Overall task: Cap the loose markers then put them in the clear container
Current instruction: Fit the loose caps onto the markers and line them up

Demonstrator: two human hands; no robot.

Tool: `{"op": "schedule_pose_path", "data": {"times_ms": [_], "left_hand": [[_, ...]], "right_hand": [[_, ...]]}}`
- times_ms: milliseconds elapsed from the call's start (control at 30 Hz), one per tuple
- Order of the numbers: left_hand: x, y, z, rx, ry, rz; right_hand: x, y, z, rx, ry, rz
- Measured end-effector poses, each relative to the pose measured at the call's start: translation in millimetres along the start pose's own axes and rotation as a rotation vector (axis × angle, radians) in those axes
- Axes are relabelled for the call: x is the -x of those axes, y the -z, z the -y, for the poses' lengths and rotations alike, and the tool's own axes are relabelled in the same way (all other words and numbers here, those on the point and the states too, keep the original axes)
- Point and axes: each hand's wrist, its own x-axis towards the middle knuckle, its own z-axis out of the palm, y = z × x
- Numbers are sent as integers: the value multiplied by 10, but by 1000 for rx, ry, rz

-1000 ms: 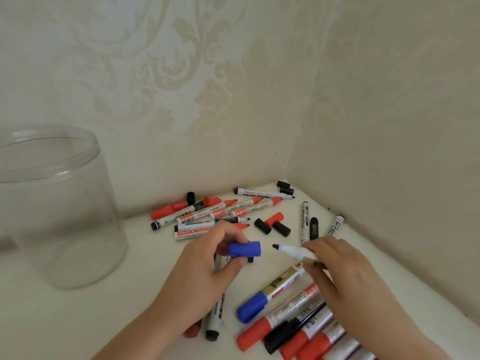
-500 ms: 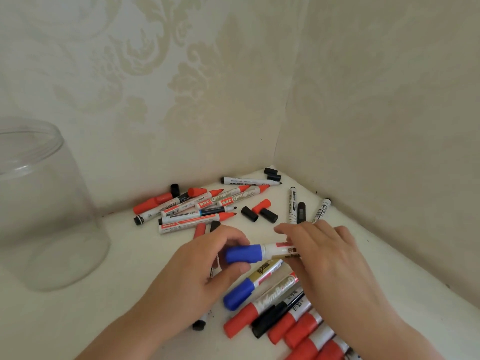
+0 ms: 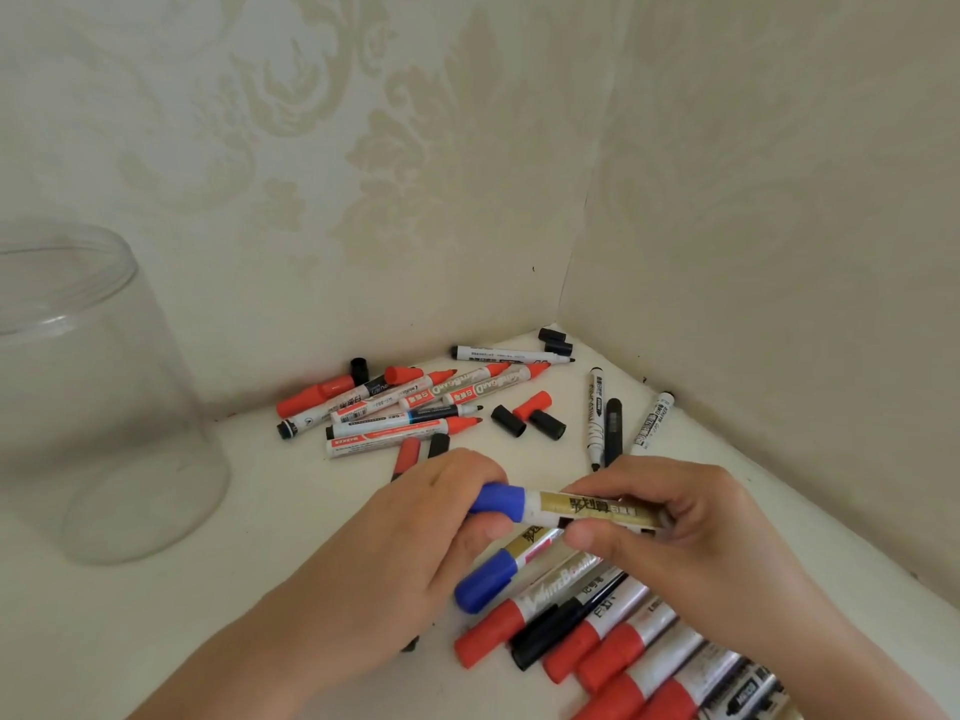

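Observation:
Both hands hold one gold-labelled marker [image 3: 587,507] level above the white surface. My left hand [image 3: 415,558] pinches its blue cap [image 3: 501,501], which sits fully on the marker. My right hand [image 3: 675,517] grips the barrel. The clear container [image 3: 93,407] stands at the far left with nothing visible inside. Several uncapped markers [image 3: 415,407] lie in a pile near the back wall, with loose red and black caps [image 3: 527,415] beside them. A row of capped markers [image 3: 571,615] lies below my hands.
Two walls meet in a corner at the back right, closing in the white surface [image 3: 260,511]. More uncapped markers [image 3: 602,418] lie along the right wall. Two black caps [image 3: 556,341] sit deep in the corner.
The blue cap in my left hand and the bare-tipped marker in my right came together; the cap now sits on the marker. The view shifted right, moving the container toward the left edge.

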Motion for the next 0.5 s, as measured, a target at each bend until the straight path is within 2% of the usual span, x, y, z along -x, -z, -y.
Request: {"op": "schedule_pose_path", "data": {"times_ms": [167, 267, 400, 500], "left_hand": [[-16, -77, 100, -41, -30, -58], [-51, -115, 125, -57, 2, -132], [-58, -45, 262, -14, 181, -256], [-43, -11, 416, -89, 277, -226]], "right_hand": [[-16, -54, -34, 52, -48, 3], [-51, -61, -129, 242, -7, 2], [-54, 40, -141, 304, -66, -71], [-35, 87, -101, 239, -117, -107]]}}
